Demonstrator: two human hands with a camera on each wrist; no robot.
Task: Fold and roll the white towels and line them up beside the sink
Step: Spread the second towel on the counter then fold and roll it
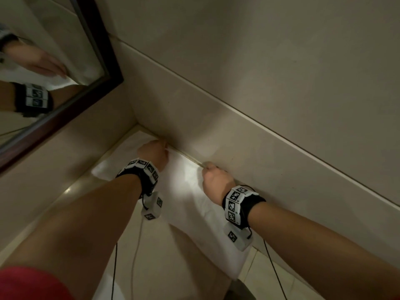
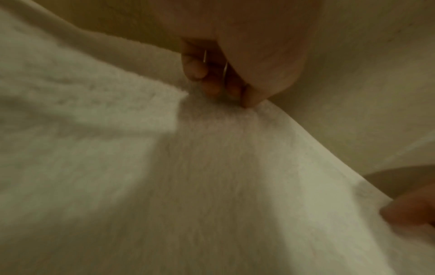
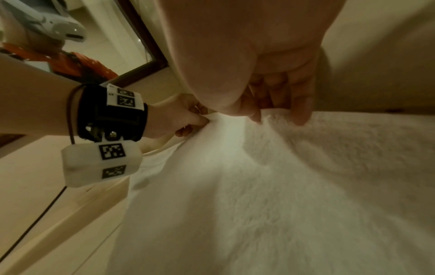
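**Towel spread in a tiled corner, both hands at its far edge**

A beige tiled wall [image 1: 270,87] is meeting the pale table [image 1: 71,191] in a corner under a dark-framed mirror [image 1: 104,40]. The white towel [image 1: 188,191] is lying flat there, its far edge against the wall. The left hand [image 1: 152,151] and right hand [image 1: 217,180] are each pinching that edge, fingers [image 3: 301,111] curled onto the pile. It is looking soft, light and floppy; gripping corners or hem should keep folds square.

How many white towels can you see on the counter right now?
1. A single white towel lies spread along the wall, its far edge pinched by the left hand and right hand. Others may lie outside the view.
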